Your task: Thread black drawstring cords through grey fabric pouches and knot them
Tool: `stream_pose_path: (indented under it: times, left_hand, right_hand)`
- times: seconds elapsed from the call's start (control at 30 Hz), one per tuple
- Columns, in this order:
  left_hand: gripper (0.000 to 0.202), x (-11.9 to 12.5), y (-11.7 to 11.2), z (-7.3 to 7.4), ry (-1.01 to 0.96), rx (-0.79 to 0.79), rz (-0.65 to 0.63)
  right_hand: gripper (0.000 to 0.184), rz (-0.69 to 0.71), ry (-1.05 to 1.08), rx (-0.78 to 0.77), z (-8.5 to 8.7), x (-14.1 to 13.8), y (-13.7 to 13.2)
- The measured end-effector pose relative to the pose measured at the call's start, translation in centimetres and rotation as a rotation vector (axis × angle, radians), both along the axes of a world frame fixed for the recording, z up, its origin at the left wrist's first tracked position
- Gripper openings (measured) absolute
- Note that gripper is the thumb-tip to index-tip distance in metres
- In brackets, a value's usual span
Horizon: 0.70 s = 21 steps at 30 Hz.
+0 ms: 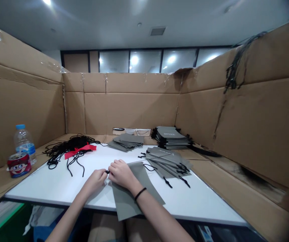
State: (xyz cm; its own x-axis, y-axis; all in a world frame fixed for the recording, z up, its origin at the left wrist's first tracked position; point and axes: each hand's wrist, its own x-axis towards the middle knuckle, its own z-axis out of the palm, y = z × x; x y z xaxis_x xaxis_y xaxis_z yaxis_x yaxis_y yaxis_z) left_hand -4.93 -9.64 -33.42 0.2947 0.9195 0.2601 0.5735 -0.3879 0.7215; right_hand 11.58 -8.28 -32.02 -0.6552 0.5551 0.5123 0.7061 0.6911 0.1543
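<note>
A grey flat drawstring bag (144, 183) lies at the table's front edge, its near corner hanging over. Just beyond its left side, my left hand (97, 178) is closed in a pinch on a black cord (107, 172), of which a short knotted bit shows between my hands. Close beside it, my right hand (120, 173) is closed on the same cord, with its forearm across the bag. Its fingertips are partly hidden. A black cord loop (149, 167) sticks out at the bag's upper right corner, near a fanned pile of corded grey bags (168, 158).
Black cords (71, 144) with a red strip (80, 151) lie at the left. Grey bags without visible cords (126, 141) and a tall bag stack (172, 136) stand at the back. A water bottle (25, 143) and a can (19, 165) stand far left. Cardboard walls (124, 107) enclose the table.
</note>
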Motion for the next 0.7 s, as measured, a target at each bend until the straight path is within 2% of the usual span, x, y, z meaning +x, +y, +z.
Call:
stream_pose_path:
  times: [0.2,0.47,0.57,0.7]
  left_hand:
    - [0.021,-0.1,-0.3,0.3,0.254,0.061,0.164]
    - [0.021,-0.1,-1.5,2.1,0.341,0.108,0.288]
    - [0.021,-0.3,-1.1,1.8,0.261,0.140,0.245]
    - [0.022,-0.5,-0.2,1.2,-0.005,0.063,0.060]
  right_hand:
    - [0.015,-0.037,-0.020,-0.007,0.1,-0.2,0.0]
    - [0.015,-0.086,0.051,-0.012,0.5,-0.3,0.0]
    - [0.015,-0.094,0.076,-0.007,0.6,-0.1,-0.1]
    - [0.013,-0.100,0.090,-0.018,0.9,0.3,-0.5]
